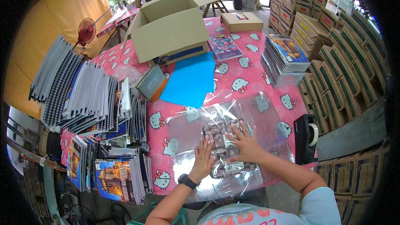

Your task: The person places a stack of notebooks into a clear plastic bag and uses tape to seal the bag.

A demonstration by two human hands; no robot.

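Note:
My left hand (203, 158) and my right hand (246, 143) both press flat on a notebook with a grey patterned cover (223, 141), which lies on a sheet of clear plastic wrap (187, 129) spread over the pink cartoon-cat tablecloth (237, 71). My left wrist wears a black watch. Fingers of both hands are spread over the cover, and the plastic folds up around the notebook's edges.
A black tape dispenser (306, 137) stands at the right table edge. Blue paper sheets (189, 81), an open cardboard box (171, 29), a stack of wrapped notebooks (285, 58) and rows of spiral notebooks (83, 96) surround the work spot. Stacked cartons (333, 58) line the right side. People sit at the far end.

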